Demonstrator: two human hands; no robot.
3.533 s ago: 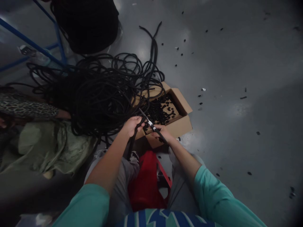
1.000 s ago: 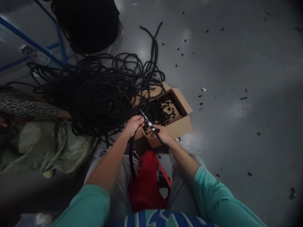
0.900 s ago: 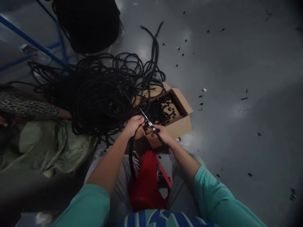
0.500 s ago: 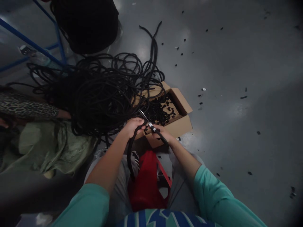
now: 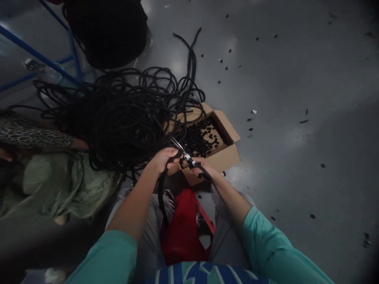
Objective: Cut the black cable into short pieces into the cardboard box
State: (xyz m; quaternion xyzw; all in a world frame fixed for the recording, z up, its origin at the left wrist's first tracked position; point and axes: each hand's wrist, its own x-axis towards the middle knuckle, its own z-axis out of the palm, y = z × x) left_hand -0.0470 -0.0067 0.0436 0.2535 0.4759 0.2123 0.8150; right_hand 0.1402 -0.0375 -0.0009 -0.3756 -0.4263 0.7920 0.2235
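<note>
My left hand (image 5: pixel 166 158) is closed around a thick black cord (image 5: pixel 161 189), whose length hangs down over my leg. Close beside it, my right hand (image 5: pixel 201 167) grips a pair of scissors (image 5: pixel 182 150) with dark handles and bright blades pointing up and left. The blades stand slightly apart, near the cord at my left fingers. Below both hands is an open cardboard box (image 5: pixel 225 159) holding many short black cut pieces (image 5: pixel 201 140). A large tangle of black cord (image 5: pixel 124 114) lies left of the box and partly over it.
A big black bundle (image 5: pixel 106 33) and a blue metal frame (image 5: pixel 56 63) stand at the upper left. Another person's patterned sleeve (image 5: pixel 32 132) and green cloth (image 5: pixel 68 185) are at left. Between my legs is a red seat (image 5: pixel 183 232). Black scraps dot the grey floor (image 5: pixel 284 90).
The scissors have shifted slightly left, and their blades are spread a little wider. My left hand keeps its hold on the cord.
</note>
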